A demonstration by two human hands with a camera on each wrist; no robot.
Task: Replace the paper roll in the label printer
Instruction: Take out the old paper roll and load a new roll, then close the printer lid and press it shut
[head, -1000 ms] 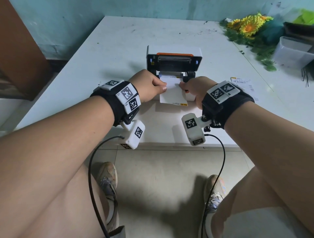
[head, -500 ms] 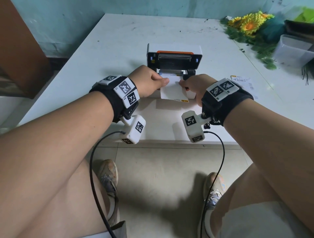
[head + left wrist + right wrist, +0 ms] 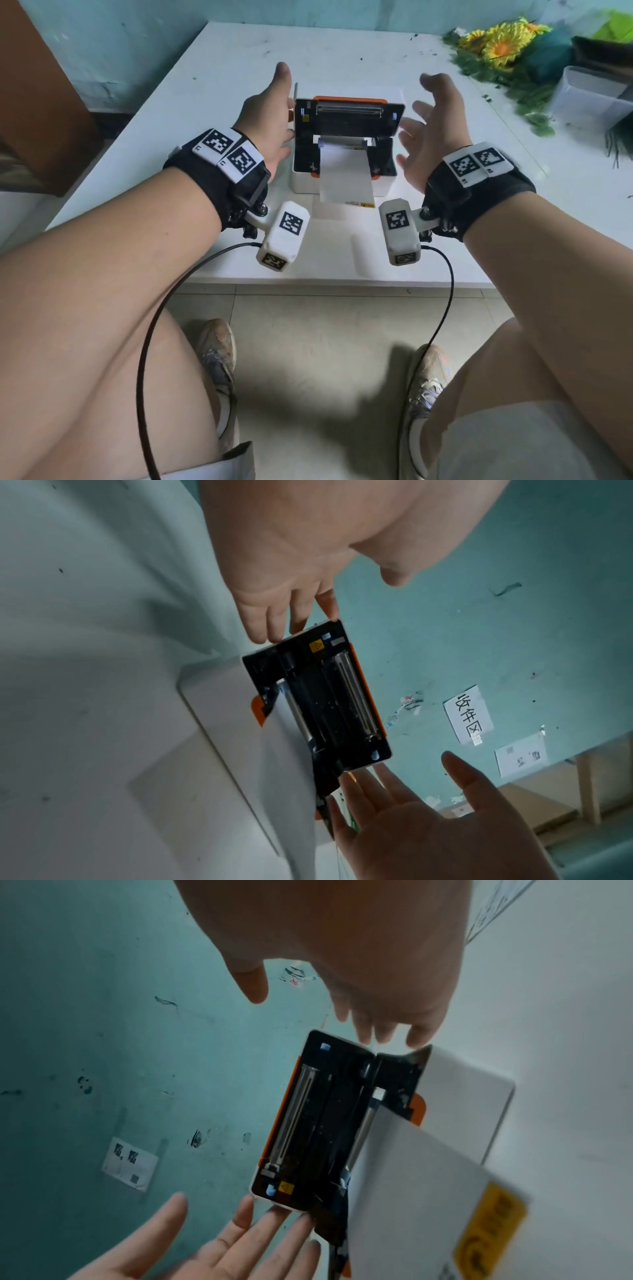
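Note:
The label printer [image 3: 342, 185] sits mid-table with its black-lined, orange-trimmed lid [image 3: 349, 116] standing open. A white paper strip [image 3: 346, 178] runs from the roller out over the printer's front, with a yellow mark at its end, and no hand holds it. My left hand [image 3: 274, 113] is open beside the lid's left edge, its fingers [image 3: 274, 620] at that edge. My right hand [image 3: 424, 113] is open by the lid's right side, fingers [image 3: 377, 1034] spread close to the lid's corner. The roll itself is hidden inside.
Artificial yellow flowers [image 3: 496, 44] and a clear plastic box [image 3: 589, 99] crowd the table's far right. The white table [image 3: 205, 102] ends just in front of the printer at its near edge [image 3: 342, 281]. A teal wall stands behind.
Both hands have let go of the paper strip, opened, and moved apart to the two sides of the open lid. The strip now lies free over the printer's front.

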